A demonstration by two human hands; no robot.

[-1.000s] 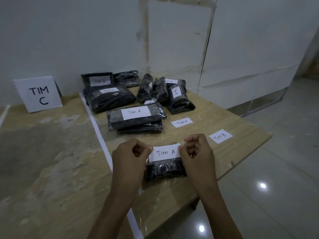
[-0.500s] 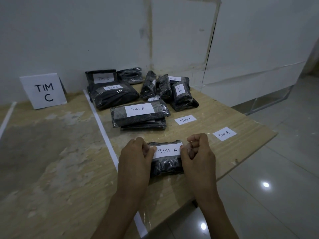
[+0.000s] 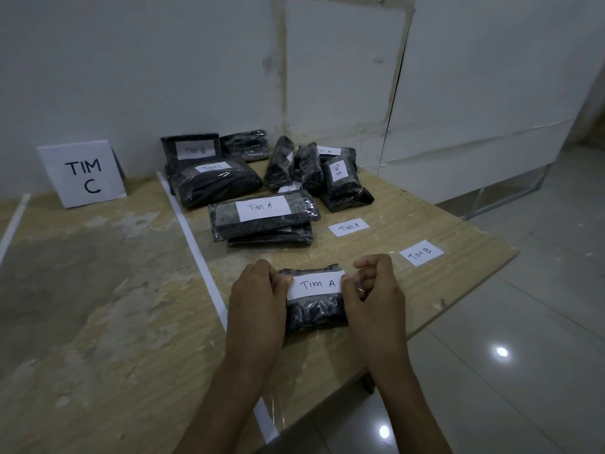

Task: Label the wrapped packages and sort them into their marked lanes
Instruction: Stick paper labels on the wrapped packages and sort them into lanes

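Pinching the label (image 3: 317,285) by its ends with left hand (image 3: 258,303) and right hand (image 3: 376,296), fingers curled, atop the package (image 3: 316,314) between them. Beyond the hands, more packages (image 3: 262,221) on the desk (image 3: 131,322).

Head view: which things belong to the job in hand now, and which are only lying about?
In use: small package, TIM A label on it, left hand and right hand holding the label's ends.
Lying about: TIM A slip, TIM B slip, pile of packages, TIM C sign, tape line.
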